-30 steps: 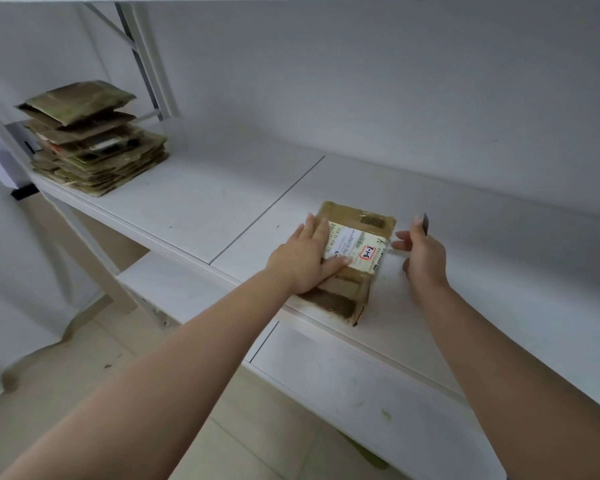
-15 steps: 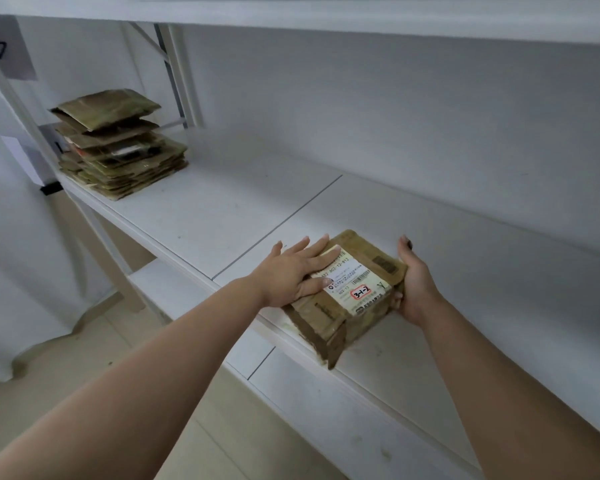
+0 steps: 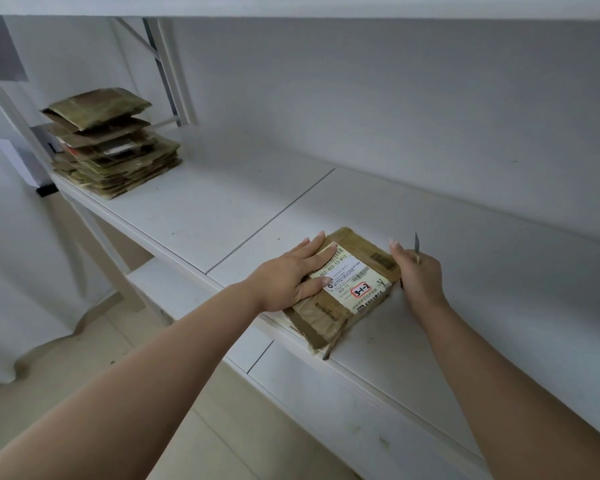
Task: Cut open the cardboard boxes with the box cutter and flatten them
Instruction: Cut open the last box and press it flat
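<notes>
A taped brown cardboard box with a white shipping label lies flat on the white shelf, its near corner at the shelf's front edge. My left hand presses flat on the box's left half, fingers straight. My right hand is at the box's right side and grips the box cutter, whose thin grey blade points up above the fingers. Most of the cutter's handle is hidden in the hand.
A stack of flattened cardboard boxes sits at the far left end of the shelf. The back wall is close behind, another shelf runs overhead, and a lower shelf and tan floor lie below.
The box was tilted up off the shelf between both hands; now it lies flat. My left hand presses it down, and my right hand has come away to its right side with the blade showing.
</notes>
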Demonstrator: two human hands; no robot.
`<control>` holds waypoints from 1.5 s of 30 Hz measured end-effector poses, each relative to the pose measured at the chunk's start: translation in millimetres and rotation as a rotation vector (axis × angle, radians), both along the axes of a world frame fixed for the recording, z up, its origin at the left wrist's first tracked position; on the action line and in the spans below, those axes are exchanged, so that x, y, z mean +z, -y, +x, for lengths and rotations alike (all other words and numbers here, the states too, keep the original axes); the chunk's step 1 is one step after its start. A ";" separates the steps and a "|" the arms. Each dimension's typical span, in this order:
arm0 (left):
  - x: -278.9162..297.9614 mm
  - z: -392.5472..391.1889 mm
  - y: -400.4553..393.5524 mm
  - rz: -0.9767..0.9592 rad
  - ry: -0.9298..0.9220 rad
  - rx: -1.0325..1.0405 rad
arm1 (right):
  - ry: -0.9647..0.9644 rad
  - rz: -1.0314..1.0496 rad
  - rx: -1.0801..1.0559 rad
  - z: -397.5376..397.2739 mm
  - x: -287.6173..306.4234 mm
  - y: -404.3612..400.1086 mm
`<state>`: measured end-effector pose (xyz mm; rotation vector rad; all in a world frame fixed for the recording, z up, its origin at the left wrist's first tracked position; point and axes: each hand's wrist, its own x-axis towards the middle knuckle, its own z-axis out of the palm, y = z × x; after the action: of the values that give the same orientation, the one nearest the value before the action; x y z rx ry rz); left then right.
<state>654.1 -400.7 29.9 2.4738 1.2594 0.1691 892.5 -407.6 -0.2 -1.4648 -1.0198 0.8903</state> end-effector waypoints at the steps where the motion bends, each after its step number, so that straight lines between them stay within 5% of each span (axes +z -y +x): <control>1: -1.1 0.8 2.9 0.002 0.015 0.001 | 0.025 0.008 -0.011 0.4 0.7 3.2; 9: -2.0 10.4 23.4 -0.010 0.062 0.006 | 0.135 -0.019 -0.162 9.7 -2.4 20.7; 17: 7.9 53.8 40.9 0.043 -0.073 0.359 | 0.226 -0.100 -0.205 4.8 10.2 34.5; 22: 10.0 77.2 60.9 0.127 -0.005 0.413 | 0.366 -0.211 -0.111 6.5 12.5 42.3; 25: 9.3 60.8 47.2 0.214 0.212 0.472 | 0.500 -0.216 -0.125 13.2 20.2 48.2; 30: 4.0 41.7 19.3 -0.134 0.671 0.552 | 0.564 -0.235 -0.077 12.1 26.7 51.6; 35: -3.7 43.3 2.0 -0.315 0.856 0.505 | 0.578 -0.236 -0.062 8.5 29.5 50.4; 40: -13.7 42.9 -0.1 -0.550 0.780 0.375 | 0.577 -0.235 -0.074 9.5 25.3 50.3; 45: -13.8 48.0 -1.4 -0.407 0.692 0.291 | 0.554 -0.237 -0.086 10.2 21.9 50.1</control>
<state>702.1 -399.3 16.1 1.6572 1.1739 0.6968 902.8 -457.7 21.6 -2.0055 -1.2666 0.5624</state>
